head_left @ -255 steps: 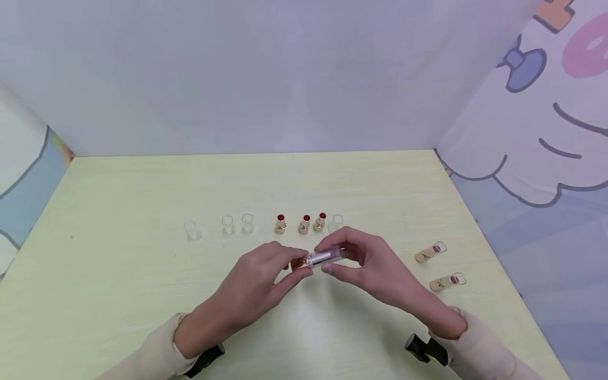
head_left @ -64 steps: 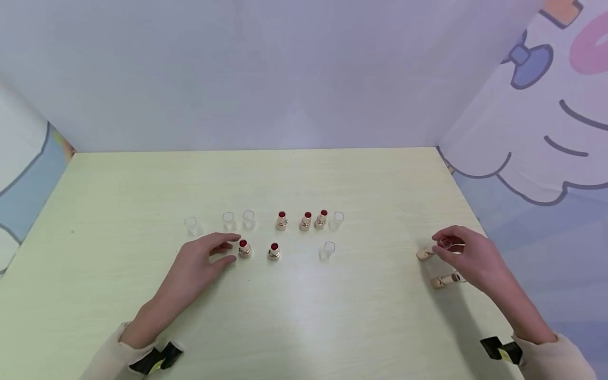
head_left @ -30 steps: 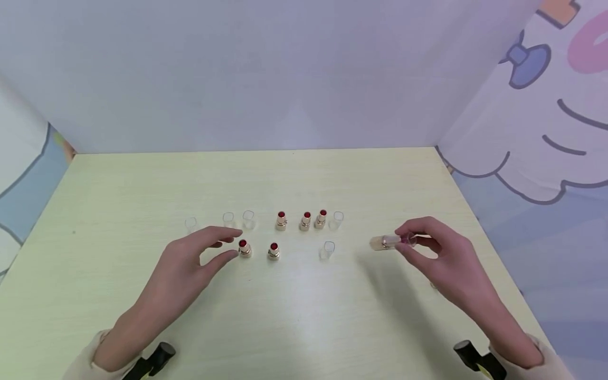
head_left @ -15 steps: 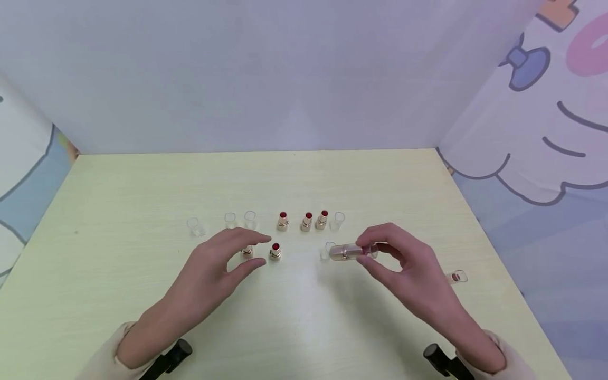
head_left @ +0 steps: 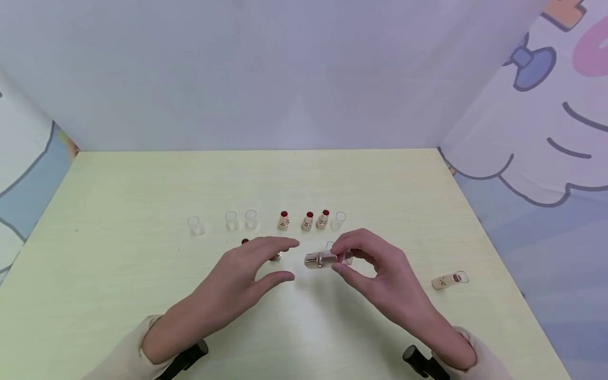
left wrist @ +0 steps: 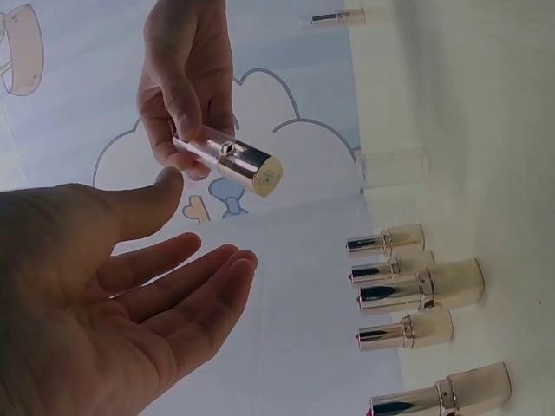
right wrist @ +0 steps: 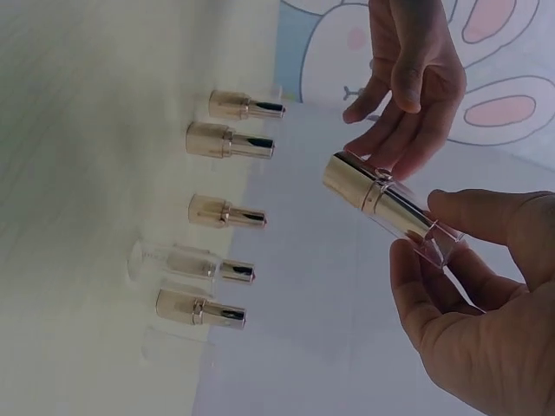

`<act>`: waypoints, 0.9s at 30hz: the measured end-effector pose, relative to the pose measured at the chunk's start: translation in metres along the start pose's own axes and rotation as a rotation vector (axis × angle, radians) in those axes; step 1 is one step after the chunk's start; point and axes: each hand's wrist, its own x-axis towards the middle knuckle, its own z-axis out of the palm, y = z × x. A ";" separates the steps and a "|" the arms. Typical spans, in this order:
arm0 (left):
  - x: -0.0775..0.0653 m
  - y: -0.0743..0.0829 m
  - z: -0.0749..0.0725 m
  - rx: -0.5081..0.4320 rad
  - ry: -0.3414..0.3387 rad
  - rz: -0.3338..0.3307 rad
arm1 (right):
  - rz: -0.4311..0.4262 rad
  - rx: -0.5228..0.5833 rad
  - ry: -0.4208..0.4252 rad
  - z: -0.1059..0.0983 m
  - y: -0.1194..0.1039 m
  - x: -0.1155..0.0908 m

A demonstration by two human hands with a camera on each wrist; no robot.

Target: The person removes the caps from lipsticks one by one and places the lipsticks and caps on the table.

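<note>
My right hand [head_left: 380, 264] pinches a capped lipstick [head_left: 321, 259] by its clear cap end, holding it sideways above the table. The gold base points left, toward my left hand [head_left: 252, 266], whose thumb and fingers are spread apart with nothing between them. A gap shows between those fingertips and the base of the lipstick [right wrist: 373, 195] in the right wrist view. Behind the left hand, two uncapped lipsticks stand mostly hidden. Farther back, three uncapped red lipsticks [head_left: 308, 221] stand upright in a row.
Clear caps [head_left: 231, 220] stand left of the row, and another clear cap [head_left: 339, 220] stands at its right end. One more cap is partly hidden behind the right hand. A capped lipstick [head_left: 448, 280] lies near the table's right edge. A pale curtain hangs behind the table.
My right hand picked up one of the two capped lipsticks at the right and brought it left to the middle. My left hand moved right toward it, away from the standing lipsticks.
</note>
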 end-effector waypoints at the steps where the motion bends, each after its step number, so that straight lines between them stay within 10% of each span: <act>1: 0.001 0.000 0.002 -0.004 -0.015 0.000 | -0.004 0.004 -0.002 0.002 0.000 0.001; 11: 0.007 -0.002 0.014 -0.088 -0.143 -0.037 | -0.081 0.102 -0.035 0.015 -0.006 0.004; 27: 0.005 -0.003 0.020 -0.138 -0.140 -0.029 | -0.047 0.117 -0.024 0.018 -0.003 0.001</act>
